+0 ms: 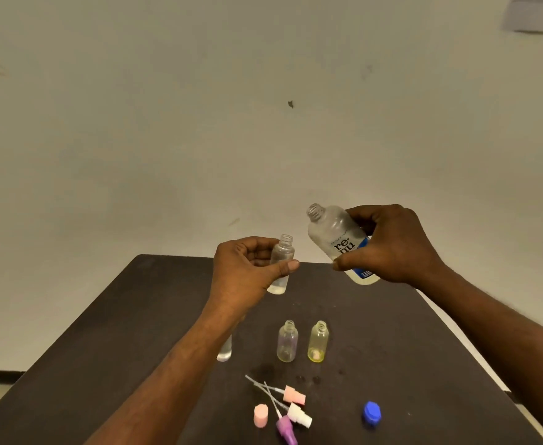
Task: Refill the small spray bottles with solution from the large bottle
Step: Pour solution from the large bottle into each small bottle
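My right hand [392,245] grips the large clear bottle [337,236] with a blue-and-white label, uncapped, tilted with its mouth up and to the left. My left hand [247,274] holds a small clear bottle [281,261] upright, open at the top, with a little liquid at its bottom. The two bottle mouths are apart, the large one higher and to the right. On the dark table [135,316] stand a clear small bottle [287,341] and a yellowish small bottle [318,341], both open. Another small bottle [225,350] is partly hidden behind my left forearm.
Near the front edge lie spray heads with thin tubes: a pink one [294,395], a white one [299,414] and a purple one [286,428]. A pink cap [261,415] and a blue cap [372,412] sit beside them. A pale wall rises behind the table.
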